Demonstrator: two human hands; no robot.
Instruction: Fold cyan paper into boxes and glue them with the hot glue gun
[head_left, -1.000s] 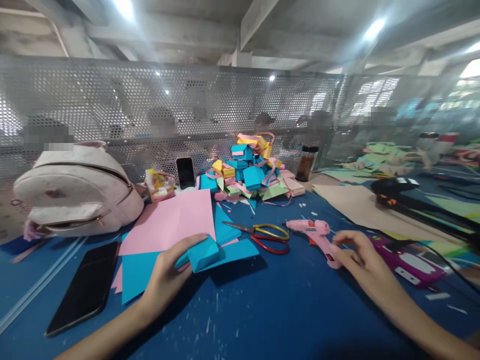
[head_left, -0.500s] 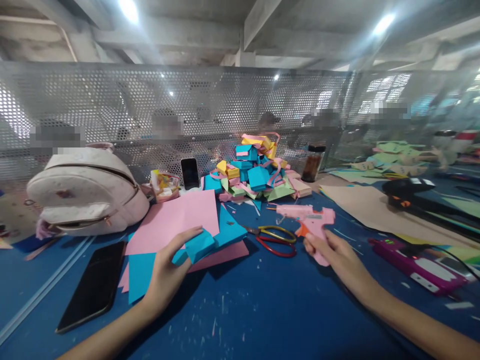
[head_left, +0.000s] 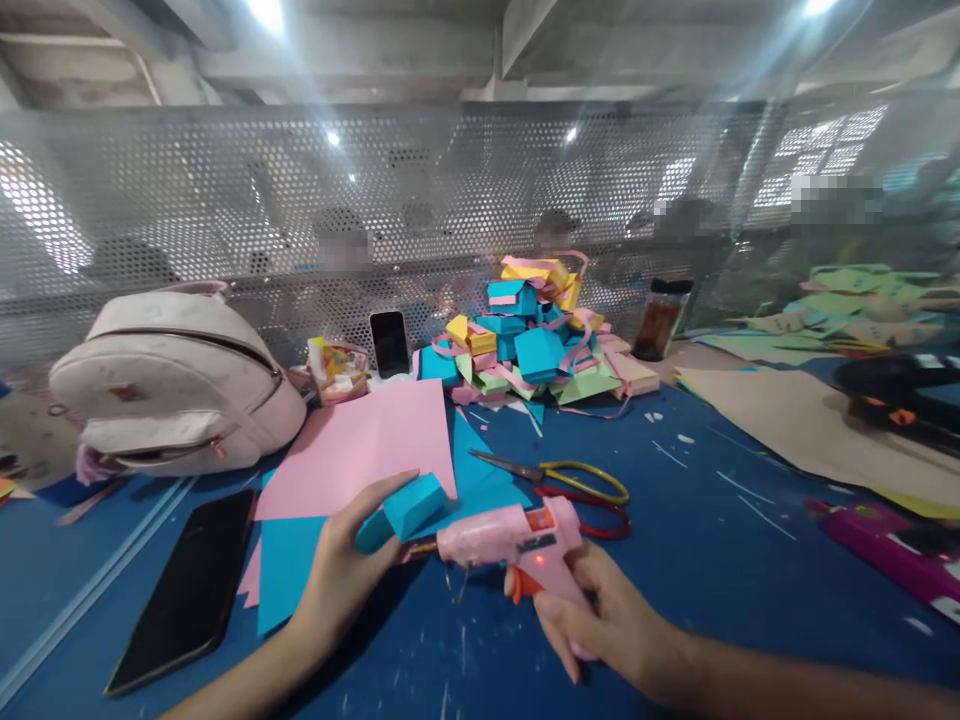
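The left hand [head_left: 341,565] is grasping a folded blue piece [head_left: 415,508], pinching it between thumb and fingers, and is holding it up over the paper sheets on the table [head_left: 480,685]. The right hand [head_left: 611,620] is grasping a pink glue gun [head_left: 484,535] by its handle, with a finger lying at the orange trigger [head_left: 527,587]; whether it is pressing, one cannot tell. A small red light is glowing on the gun, so the tip is probably running hot. The nozzle [head_left: 424,549] is pointing toward the left hand and is sitting just beside the thumb, below the blue piece; whether it is touching either, the view is not showing clearly. For good work here, the thumb should be keeping clear of the tip, the left fingers should be pinching lightly so that the thin folds are not creasing, and the nozzle should be aiming at paper rather than skin before the trigger is moving. A thin, even squeeze would be serving better than a blob. The scissors [head_left: 538,474] are lying open just beyond the gun, so the right wrist should be staying on the near side of them.
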